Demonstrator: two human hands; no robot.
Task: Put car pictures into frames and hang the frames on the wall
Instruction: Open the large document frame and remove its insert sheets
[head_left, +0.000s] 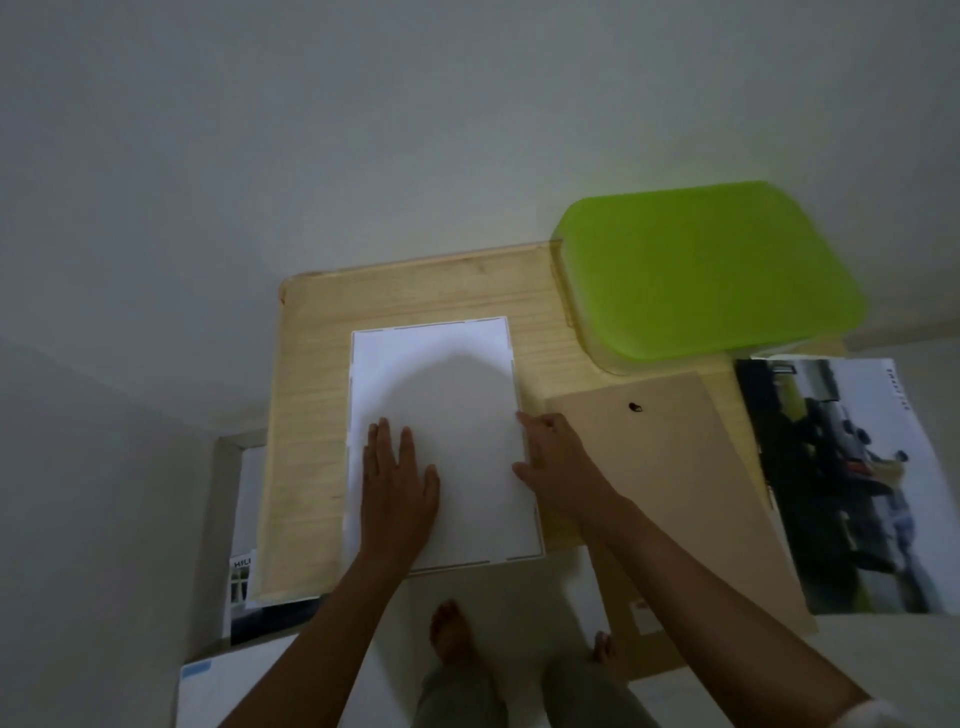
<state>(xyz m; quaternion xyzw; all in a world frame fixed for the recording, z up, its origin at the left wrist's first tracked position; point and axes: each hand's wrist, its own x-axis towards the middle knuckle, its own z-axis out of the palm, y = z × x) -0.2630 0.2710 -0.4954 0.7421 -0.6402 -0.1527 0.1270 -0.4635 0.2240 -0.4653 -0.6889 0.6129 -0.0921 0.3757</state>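
A white frame lies face down on the small wooden table, with a white sheet resting inside it. My left hand presses flat on the sheet's lower left part, fingers spread. My right hand rests at the frame's right edge, fingertips touching the sheet's border. A tan backing board with a dark hanger hole lies just to the right under my right forearm. A car picture lies at the far right.
A green-lidded plastic box stands at the table's back right corner. Another framed print leans on the floor left of the table. A white package lies at bottom left. My bare feet stand below the table's front edge. A plain wall rises behind.
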